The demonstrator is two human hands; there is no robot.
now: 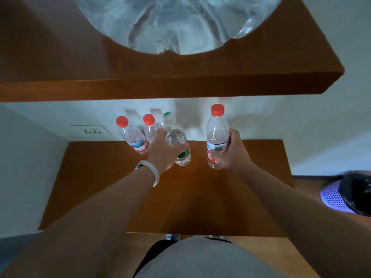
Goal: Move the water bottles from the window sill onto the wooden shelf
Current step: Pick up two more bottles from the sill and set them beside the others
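Observation:
Two red-capped water bottles [133, 135] [149, 125] stand at the back of the lower wooden shelf [200, 197], close to the wall. My left hand [162, 151] is wrapped around a green-labelled bottle [179, 145] with a white and green cap, right beside them. My right hand [232, 151] grips another red-capped bottle [217, 135] with a red label, upright, to the right of the group. Whether either held bottle rests on the shelf is unclear.
A second wooden shelf [180, 85] hangs above, carrying a large clear water jug [176, 23]. A wall socket [90, 130] sits left of the bottles. A purple basket with a black bag [349, 194] stands on the floor at right.

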